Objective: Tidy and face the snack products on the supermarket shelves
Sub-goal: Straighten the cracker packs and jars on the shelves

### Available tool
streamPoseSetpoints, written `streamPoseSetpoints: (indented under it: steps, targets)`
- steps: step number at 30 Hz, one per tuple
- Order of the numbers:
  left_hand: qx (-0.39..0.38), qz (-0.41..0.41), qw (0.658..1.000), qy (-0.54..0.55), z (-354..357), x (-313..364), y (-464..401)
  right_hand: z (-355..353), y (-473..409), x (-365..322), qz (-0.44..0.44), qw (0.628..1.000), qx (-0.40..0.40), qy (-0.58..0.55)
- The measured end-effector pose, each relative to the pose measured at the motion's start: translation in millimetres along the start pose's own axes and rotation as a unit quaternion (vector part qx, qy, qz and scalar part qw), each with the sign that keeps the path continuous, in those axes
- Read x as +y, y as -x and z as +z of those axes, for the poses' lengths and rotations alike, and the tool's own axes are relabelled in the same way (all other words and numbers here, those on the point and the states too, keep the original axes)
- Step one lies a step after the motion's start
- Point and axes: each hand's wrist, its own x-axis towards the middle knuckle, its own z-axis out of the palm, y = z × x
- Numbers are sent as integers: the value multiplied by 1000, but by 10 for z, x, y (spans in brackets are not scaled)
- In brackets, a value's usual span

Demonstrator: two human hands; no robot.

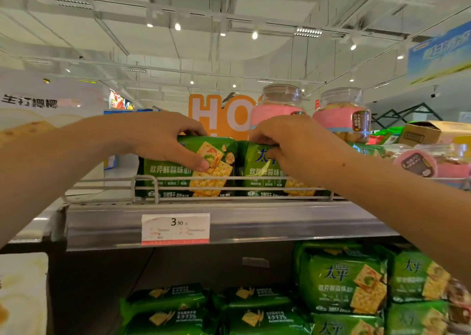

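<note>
Two green cracker packs stand upright side by side on the top shelf [229, 222], behind a wire rail [178, 188]. My left hand [163, 141] grips the top of the left cracker pack [175, 174], thumb across its front. My right hand [293, 146] grips the top edge of the right cracker pack [260, 171], fingers curled over it. Both packs face forward. The right pack's right part is hidden by my forearm.
Two pink-labelled clear jars [277, 105] [344, 115] stand behind the packs; another pink jar [428, 164] lies at the right near a cardboard box [420, 130]. A 3.90 price tag [175, 229] hangs on the shelf edge. More green cracker packs [341, 286] fill the lower shelf.
</note>
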Motion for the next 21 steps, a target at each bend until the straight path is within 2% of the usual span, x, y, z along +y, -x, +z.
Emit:
streamPoseSetpoints:
  steps: [2, 8, 14, 18, 21]
  targets:
    - [-1, 0, 999, 36, -11, -11, 15, -19, 5, 29, 10, 1000, 7, -18]
    - [30, 7, 999, 8, 0, -56, 34, -73, 31, 51, 6, 998, 27, -50]
    - [6, -14, 1000, -20, 2, 53, 16, -58, 71, 71, 8, 997, 34, -70]
    - [-35, -31, 999, -7, -59, 128, 4, -37, 106, 103, -5, 996, 25, -84]
    - [11, 7, 999, 39, -110, 268, -98, -135, 204, 247, -14, 992, 75, -105]
